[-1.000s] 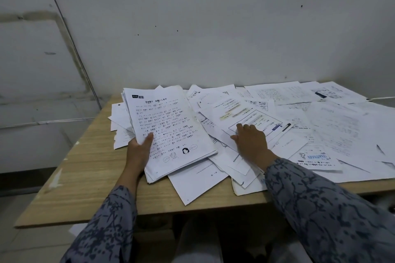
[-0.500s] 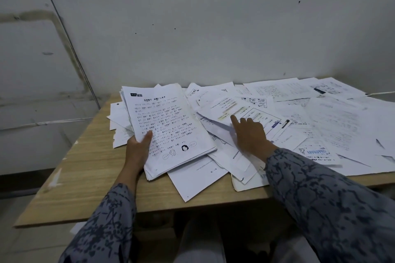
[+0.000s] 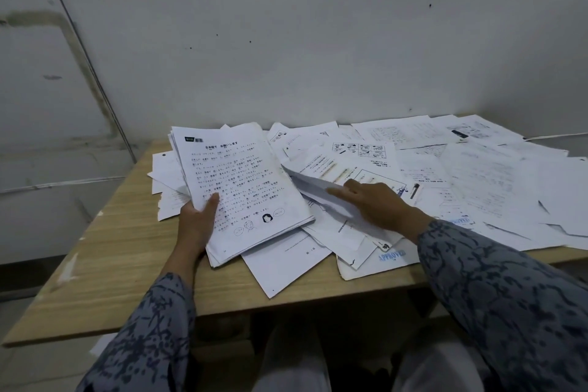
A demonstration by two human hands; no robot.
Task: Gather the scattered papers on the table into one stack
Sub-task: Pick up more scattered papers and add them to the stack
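Two hands (image 3: 194, 223) grip thin, flat white papers (image 3: 241, 188).

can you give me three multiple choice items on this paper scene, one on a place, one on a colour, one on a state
1. Where does the stack in the left hand sit?
A. left part of the table
B. far right corner
C. on the floor

2. What colour is the APPROVED stamp on a sheet near the front edge of the table?
A. red
B. blue
C. green

3. What is the right hand doing?
A. resting in the lap
B. pressing on the wall
C. lifting a sheet by its edge off the loose papers

Key: 1 A, the stack lies over the left side, thumb on top. 2 B, the letters show blue. 3 C, the sheet's edge is raised at the fingers.
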